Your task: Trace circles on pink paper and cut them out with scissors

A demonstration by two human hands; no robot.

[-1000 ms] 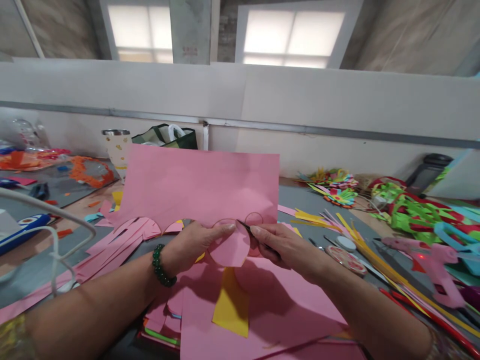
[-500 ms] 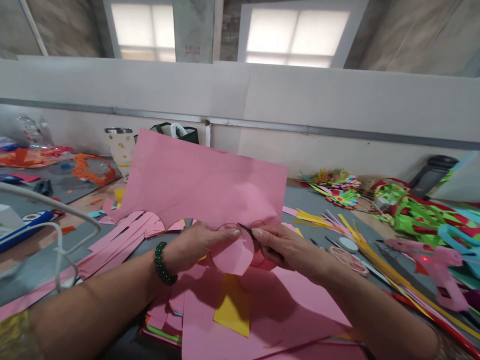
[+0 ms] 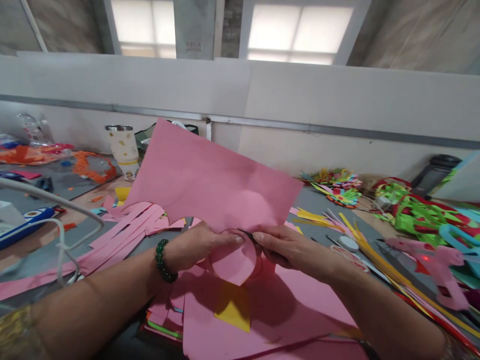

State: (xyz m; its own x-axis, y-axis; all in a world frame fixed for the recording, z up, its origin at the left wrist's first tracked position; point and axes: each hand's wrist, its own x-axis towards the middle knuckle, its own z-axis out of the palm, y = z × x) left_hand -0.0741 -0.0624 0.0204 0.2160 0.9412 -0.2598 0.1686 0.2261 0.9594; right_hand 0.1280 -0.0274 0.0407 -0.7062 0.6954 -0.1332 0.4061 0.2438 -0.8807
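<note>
My left hand (image 3: 202,245) pinches a large pink paper sheet (image 3: 210,180) at its lower edge, where a partly cut round shape (image 3: 233,260) hangs. A green bead bracelet sits on that wrist. My right hand (image 3: 285,247) is closed round small dark scissors (image 3: 247,234), whose blades point left into the cut beside the round shape. The sheet stands tilted up in front of me, its far corner raised to the left. More pink sheets (image 3: 270,310) and a yellow piece (image 3: 234,307) lie under my hands.
Pink paper strips (image 3: 123,230) lie at the left. A patterned tumbler (image 3: 123,150) stands behind them. Colourful paper flowers (image 3: 337,187), green and red cut-outs (image 3: 416,215), yellow strips (image 3: 371,250) and a pink glue gun (image 3: 431,262) crowd the right. White wire (image 3: 56,220) curves at left.
The pink sheet has turned clockwise, its top left corner rising and its right edge swinging out. Both hands dropped slightly, and the scissors moved further round the circle.
</note>
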